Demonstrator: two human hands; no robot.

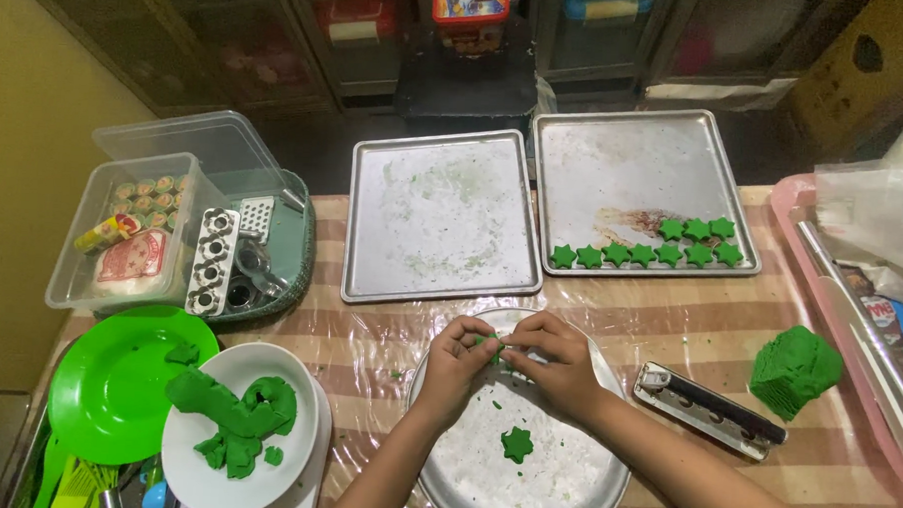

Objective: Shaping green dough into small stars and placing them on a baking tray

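Small green dough piece (pixel 490 343) pinched between both hands over far rim of round metal tray (pixel 604 480); mostly hidden by fingers, shape not readable. Left hand (pixel 460 356) closed on it from left, fingertips together. Right hand (pixel 551 360) clamped on same piece from right, thumb and forefinger meeting left's. Held low over tray, probably so crumbs and white dusting stay inside rim.

One finished green star (pixel 516 444) flat on tray, near middle, apart from hands. Long metal cutter (pixel 708 409) just right of tray, within reach of right hand. Green dough block (pixel 794 370) farther right on bench (pixel 669 322).

Behind: right baking sheet (pixel 635 160) with row of stars (pixel 648 249) packed along near edge, likely filling from front; left baking sheet (pixel 438 215) bare but smeared.

Left side: white plate (pixel 295 449) with dough scraps (pixel 234 417), green plate (pixel 117 383), teal basket of cutters (pixel 216 261), clear lidded box (pixel 137 223).
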